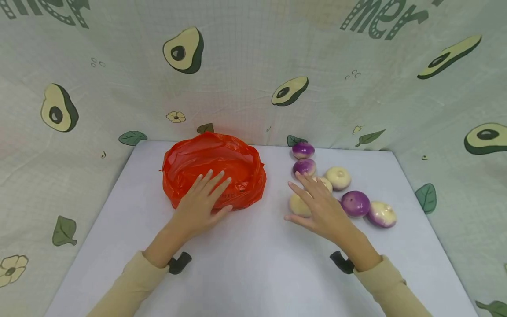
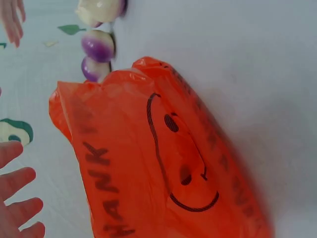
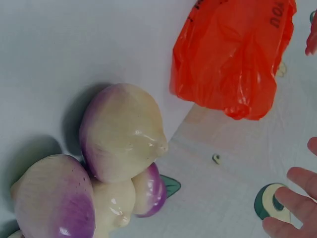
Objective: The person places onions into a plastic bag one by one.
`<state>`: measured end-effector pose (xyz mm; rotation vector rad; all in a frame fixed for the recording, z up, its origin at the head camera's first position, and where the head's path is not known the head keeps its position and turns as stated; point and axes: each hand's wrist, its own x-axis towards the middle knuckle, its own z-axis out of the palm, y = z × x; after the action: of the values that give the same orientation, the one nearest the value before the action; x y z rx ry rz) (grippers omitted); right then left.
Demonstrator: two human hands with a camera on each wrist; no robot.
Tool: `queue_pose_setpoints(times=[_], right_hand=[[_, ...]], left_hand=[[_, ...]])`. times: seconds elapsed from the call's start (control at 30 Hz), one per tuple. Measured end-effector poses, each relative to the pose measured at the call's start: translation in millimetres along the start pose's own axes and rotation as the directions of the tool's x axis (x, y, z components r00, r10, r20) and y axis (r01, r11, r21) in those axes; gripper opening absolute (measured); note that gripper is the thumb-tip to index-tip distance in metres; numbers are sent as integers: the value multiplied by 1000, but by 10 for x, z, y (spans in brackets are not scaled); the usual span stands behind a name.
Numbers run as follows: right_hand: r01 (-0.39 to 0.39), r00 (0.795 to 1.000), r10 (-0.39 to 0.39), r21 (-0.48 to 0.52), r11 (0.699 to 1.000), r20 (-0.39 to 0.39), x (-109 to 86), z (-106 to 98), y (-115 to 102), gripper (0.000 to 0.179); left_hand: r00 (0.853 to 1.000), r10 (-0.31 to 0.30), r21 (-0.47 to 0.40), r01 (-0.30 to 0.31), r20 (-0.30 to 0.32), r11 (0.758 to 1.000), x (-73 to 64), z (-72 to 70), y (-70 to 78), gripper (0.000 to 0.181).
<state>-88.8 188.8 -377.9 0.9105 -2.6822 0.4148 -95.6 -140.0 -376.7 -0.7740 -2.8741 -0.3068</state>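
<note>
A red plastic bag stands on the table with its wide mouth facing up; a printed smiling face and lettering show on its side in the left wrist view. My left hand hovers over the bag's near rim, fingers straight and spread, holding nothing. Several purple-and-white turnips lie in a loose group to the right of the bag. Above the group's left side is my right hand, fingers extended and apart from the turnips in the right wrist view. It partly hides a pale turnip in the head view.
The white table meets a hanging cloth printed with avocados and leaves at its back and sides. Two small purple turnips sit near the back edge. A dark strap piece shows at each wrist.
</note>
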Motion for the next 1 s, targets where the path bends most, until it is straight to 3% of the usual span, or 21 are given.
queue_pose_setpoints(times=[0.2, 0.43, 0.67, 1.0], right_hand=[[-10, 1000, 10, 14, 1000, -20, -29, -22, 9, 76], [-2, 997, 4, 32, 999, -79, -62, -9, 31, 71], [-16, 994, 22, 55, 998, -107, -118, 20, 50, 64], [-77, 993, 81, 56, 995, -83, -176, 37, 64, 57]], left_hand=[[996, -33, -5, 33, -83, 999, -62, -42, -71, 61], [975, -81, -26, 77, -205, 997, -122, -105, -155, 54], [956, -128, -46, 120, -264, 992, -192, -117, -268, 49], [922, -155, -68, 140, -355, 988, -284, -90, -429, 43]])
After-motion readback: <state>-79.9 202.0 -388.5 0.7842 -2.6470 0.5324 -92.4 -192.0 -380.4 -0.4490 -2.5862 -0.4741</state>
